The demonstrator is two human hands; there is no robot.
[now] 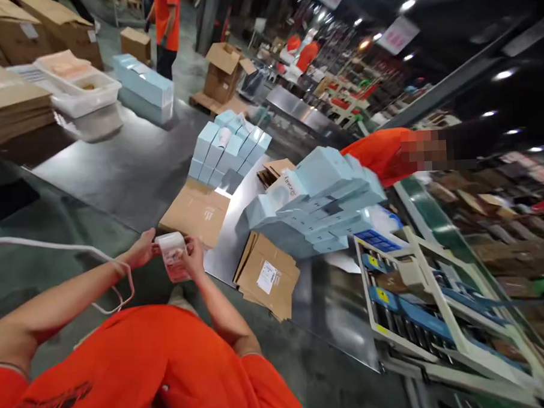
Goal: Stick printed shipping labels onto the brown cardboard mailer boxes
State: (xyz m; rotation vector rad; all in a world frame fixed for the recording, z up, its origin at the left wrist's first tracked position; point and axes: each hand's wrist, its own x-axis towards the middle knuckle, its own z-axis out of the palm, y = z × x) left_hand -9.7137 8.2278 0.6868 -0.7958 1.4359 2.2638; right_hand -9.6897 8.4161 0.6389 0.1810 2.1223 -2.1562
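Between my two hands, in front of my body at the table's near edge, is a white-and-pink roll (pixel 174 256); it looks like a roll of labels with a strip hanging down. My left hand (pixel 144 248) pinches its left side, and my right hand (pixel 193 257) has its fingers closed on the right side. Just beyond the hands lies a flat brown carton (pixel 195 210). Past it stand light blue boxes (pixel 229 149) in rows, with a small white-and-pink item (pixel 224 137) on top.
To the right, more blue boxes (pixel 308 196) are stacked near folded cartons (pixel 268 276) bearing a white label. A roller conveyor (pixel 407 312) meets the metal table (pixel 99 169). White trays (pixel 84 92) stand at the far left. A co-worker in orange (pixel 378 154) leans in beyond the stack. A white cord (pixel 75 245) crosses my left arm.
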